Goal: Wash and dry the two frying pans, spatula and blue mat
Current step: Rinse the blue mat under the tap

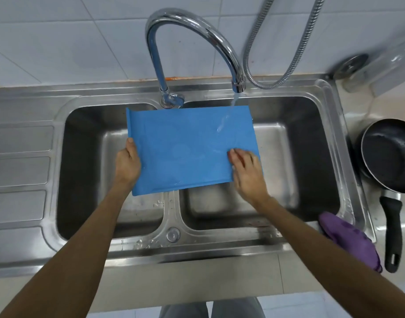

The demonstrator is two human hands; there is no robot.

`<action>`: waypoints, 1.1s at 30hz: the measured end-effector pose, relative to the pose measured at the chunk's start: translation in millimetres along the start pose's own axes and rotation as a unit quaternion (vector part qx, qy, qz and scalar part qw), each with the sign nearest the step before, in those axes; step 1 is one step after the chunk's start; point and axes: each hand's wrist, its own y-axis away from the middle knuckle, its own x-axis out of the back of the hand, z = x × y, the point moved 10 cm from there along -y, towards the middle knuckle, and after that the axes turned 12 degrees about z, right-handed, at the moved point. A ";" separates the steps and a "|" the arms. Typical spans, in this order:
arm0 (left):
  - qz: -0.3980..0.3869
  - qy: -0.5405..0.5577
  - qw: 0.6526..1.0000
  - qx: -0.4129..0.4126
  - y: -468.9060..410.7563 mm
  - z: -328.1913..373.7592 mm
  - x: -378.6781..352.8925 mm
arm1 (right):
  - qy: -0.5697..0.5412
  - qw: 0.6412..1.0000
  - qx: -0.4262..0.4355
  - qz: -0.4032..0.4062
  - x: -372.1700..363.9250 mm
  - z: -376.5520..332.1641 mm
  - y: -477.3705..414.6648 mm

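The blue mat (185,148) is held flat above the double sink, spanning the divider. My left hand (127,162) grips its left edge, thumb on top. My right hand (245,167) lies on the mat's right part with fingers spread flat on the wet surface. Water runs from the tap (239,86) onto the mat's upper right area. One black frying pan (387,154) sits on the counter at the right, its handle pointing toward me. No second pan or spatula is in view.
The steel sink (348,157) has two basins and a ribbed drainboard (20,171) at the left. A purple cloth (348,239) lies on the sink's front right corner. A metal hose (288,72) hangs behind the tap. A clear container (380,67) stands at the back right.
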 end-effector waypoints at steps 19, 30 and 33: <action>0.036 -0.080 0.995 -0.053 91.6 83.9 52.0 | 0.027 0.985 -0.098 -0.137 74.5 28.5 -51.2; 0.067 -0.103 0.992 -0.033 107.0 106.8 55.6 | 0.074 0.975 -0.208 -0.002 186.1 202.5 -127.3; 0.076 -0.088 0.993 -0.015 101.8 102.0 53.5 | 0.084 0.964 -0.252 -0.022 184.6 238.9 -131.2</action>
